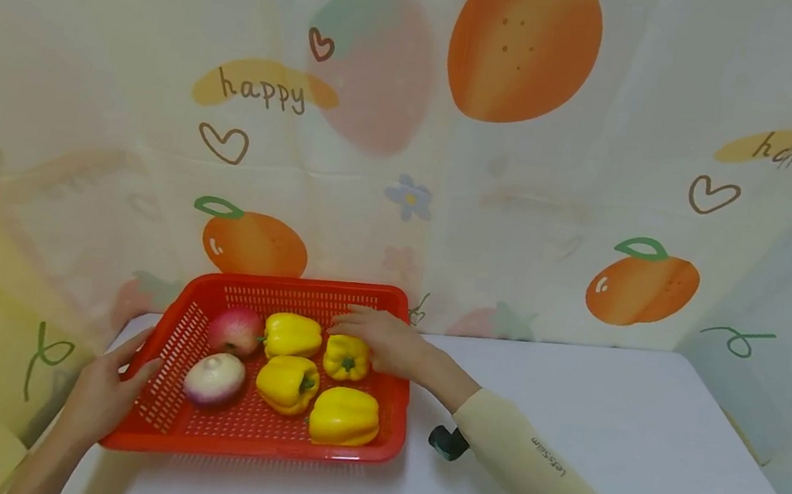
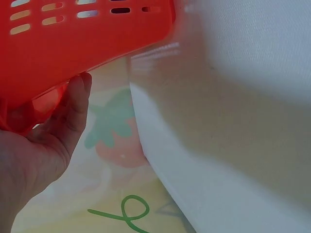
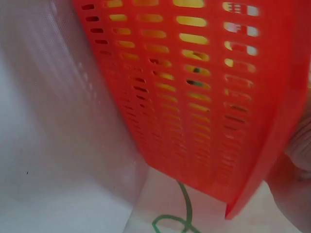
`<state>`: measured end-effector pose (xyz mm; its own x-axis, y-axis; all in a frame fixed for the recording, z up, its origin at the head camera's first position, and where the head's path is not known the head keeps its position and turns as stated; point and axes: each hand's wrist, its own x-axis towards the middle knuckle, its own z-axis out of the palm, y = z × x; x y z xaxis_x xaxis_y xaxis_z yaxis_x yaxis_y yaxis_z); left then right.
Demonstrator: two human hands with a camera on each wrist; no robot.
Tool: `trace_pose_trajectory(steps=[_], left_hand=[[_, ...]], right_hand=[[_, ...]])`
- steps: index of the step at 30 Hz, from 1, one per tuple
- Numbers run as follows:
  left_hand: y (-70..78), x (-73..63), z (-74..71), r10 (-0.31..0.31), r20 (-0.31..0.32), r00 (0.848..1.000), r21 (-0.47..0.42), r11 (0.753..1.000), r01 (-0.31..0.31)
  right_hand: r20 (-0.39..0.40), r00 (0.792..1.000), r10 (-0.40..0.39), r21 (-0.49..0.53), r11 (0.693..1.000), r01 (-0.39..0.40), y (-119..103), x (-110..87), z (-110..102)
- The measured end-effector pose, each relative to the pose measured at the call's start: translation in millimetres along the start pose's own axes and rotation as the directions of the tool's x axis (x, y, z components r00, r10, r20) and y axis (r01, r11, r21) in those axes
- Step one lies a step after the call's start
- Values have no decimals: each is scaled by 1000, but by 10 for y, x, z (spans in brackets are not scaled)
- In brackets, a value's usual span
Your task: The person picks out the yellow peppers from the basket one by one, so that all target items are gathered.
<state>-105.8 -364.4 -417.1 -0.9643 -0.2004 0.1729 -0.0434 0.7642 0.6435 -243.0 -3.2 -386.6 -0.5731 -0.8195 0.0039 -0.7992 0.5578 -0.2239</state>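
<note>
The left hand holds the left rim of the red basket on the table, likely steadying it. Inside, the front yellow pepper lies nearest, then the white-and-purple vegetable; farther back, the right hand, fingers loosely extended, hangs over the small yellow pepper, perhaps positioning it. A fruit-printed cloth hangs behind.

Room type unclear — looks curtained off: fruit-print curtain behind white table.
</note>
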Motion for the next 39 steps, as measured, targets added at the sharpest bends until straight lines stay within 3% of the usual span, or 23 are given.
trace_pose_trajectory(steps=[10,16,23,26,32,39], left_hand=[[30,-18,9,-30,13,999,-45,999,30],[41,-18,15,-25,9,1000,-47,999,25],[26,-2,9,-41,21,999,-59,997,42],[15,5,13,-44,18,999,-59,997,45],[7,4,22,-42,14,999,-50,998,42],[-14,4,14,-45,8,999,-51,998,46]], right_hand=[[116,993,-5,-177,984,26,-134,115,97],[186,982,-2,-366,928,71,-245,191,169],[155,987,-42,-450,887,108,-244,224,238],[132,990,-38,-430,898,92,-205,227,219],[99,995,12,-269,963,15,-140,169,55],[25,1000,-5,-140,990,9,-141,28,-140]])
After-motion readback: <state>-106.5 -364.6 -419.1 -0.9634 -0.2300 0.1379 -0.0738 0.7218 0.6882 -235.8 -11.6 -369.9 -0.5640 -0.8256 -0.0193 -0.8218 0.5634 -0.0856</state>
